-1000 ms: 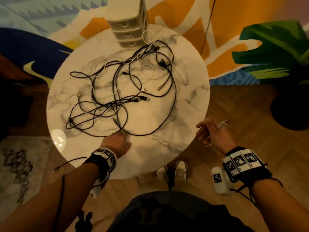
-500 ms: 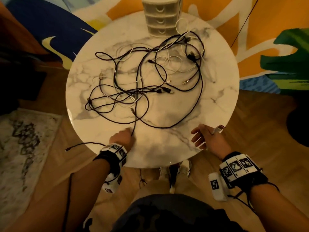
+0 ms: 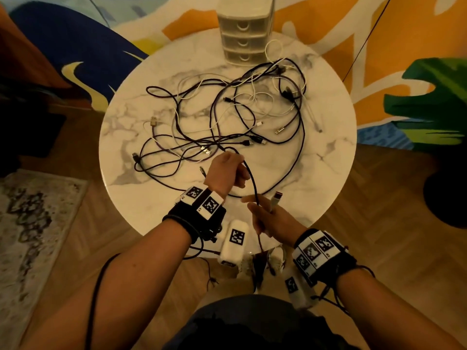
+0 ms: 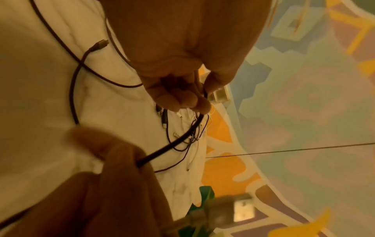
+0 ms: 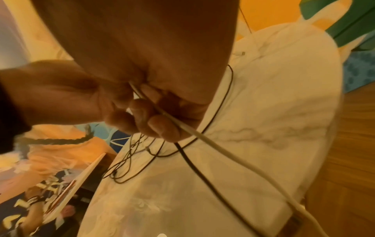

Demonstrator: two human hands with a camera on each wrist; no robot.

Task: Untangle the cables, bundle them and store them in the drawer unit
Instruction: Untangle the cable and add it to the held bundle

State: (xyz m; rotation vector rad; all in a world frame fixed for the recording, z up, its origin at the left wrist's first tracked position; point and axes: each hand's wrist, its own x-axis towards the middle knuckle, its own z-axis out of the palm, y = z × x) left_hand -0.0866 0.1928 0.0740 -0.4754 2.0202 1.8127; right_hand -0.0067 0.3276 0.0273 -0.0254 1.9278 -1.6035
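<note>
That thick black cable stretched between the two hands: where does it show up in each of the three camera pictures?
Head: the black cable runs low in the middle, from the left hand down to the right hand.
Left wrist: it slants across the centre, from upper right to lower left.
Right wrist: it drops below the fingers, lower centre.
Shared landmark: the marble table.

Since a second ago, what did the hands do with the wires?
The left hand lifted off the table, pulling a black cable up and toward the person. The right hand moved in and gripped that cable too, still holding the white cable. The tangle and drawer unit stayed put.
</note>
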